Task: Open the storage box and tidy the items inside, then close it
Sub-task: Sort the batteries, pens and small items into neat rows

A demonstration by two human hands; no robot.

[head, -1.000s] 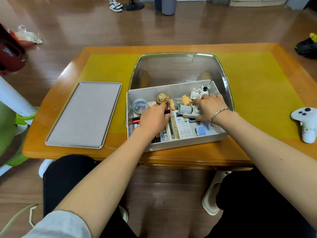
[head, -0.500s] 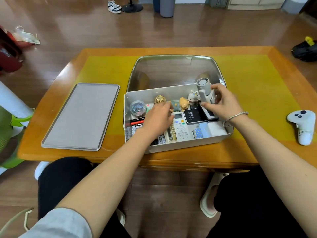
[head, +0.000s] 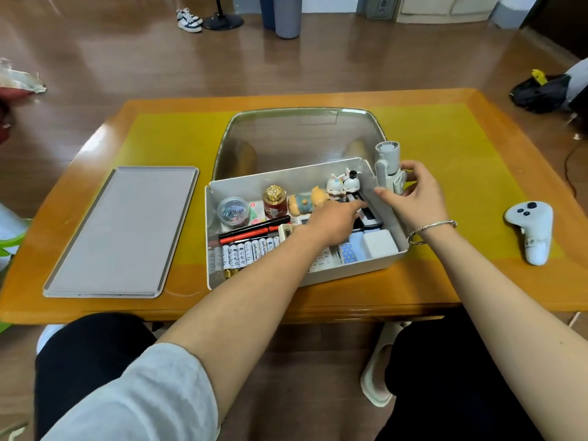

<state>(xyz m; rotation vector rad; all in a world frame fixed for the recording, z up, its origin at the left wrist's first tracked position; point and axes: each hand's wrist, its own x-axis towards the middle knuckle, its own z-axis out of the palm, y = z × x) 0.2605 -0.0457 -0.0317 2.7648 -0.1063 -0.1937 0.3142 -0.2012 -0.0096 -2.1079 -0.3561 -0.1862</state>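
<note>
Head view: an orange wooden desk (head: 445, 288) with a yellow mat (head: 445, 135) stands on a brown wood floor; sneakers (head: 189, 20) and a grey bin (head: 288, 15) sit far beyond both hands. The open white storage box (head: 375, 264) lies under the hands, its clear lid (head: 299, 138) tipped back behind it. A flat grey tray (head: 121, 230) lies well to the left of the left hand, and a white game controller (head: 529, 229) to the right of the right hand.

Since a second ago, the right hand (head: 416, 198) has lifted the grey handheld fan (head: 386, 167) out of the box and now pinches it upright over the box's right wall. The left hand (head: 334, 222) has moved rightward from the gold-capped jar (head: 275, 202) and reaches, fingers extended, toward the black device; I cannot tell whether it touches.

Bare mat lies right of the box, between the right hand and the controller. The box's front wall sits near the desk's front edge.
</note>
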